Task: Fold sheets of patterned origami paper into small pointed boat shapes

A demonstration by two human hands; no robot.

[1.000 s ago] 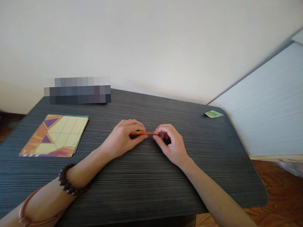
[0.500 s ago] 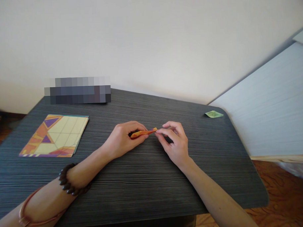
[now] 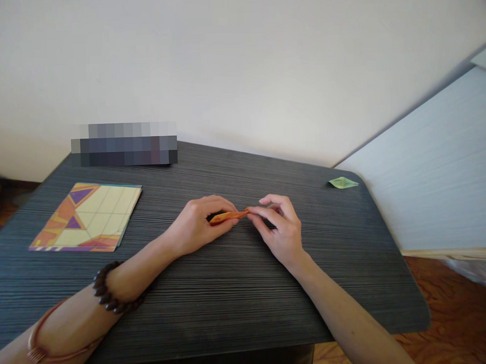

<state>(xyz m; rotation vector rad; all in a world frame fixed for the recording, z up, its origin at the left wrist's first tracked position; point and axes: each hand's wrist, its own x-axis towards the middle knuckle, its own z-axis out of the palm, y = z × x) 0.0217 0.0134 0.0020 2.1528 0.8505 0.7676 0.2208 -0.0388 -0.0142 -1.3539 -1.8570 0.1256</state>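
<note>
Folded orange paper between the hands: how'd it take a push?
The orange paper is probably light, being small and thin. Likely stiffer lengthwise, as it's folded narrow. Its thin end at the right hand may bend easily.

My left forearm (image 3: 140, 268) slants in from 8 o'clock, my left hand (image 3: 202, 223) pinching firmly, fingertips toward 3 o'clock. My right forearm (image 3: 343, 306) angles in from 5 o'clock, my right hand (image 3: 282, 226) pinching toward 10 o'clock, another finger (image 3: 277, 198) arched above.
</note>
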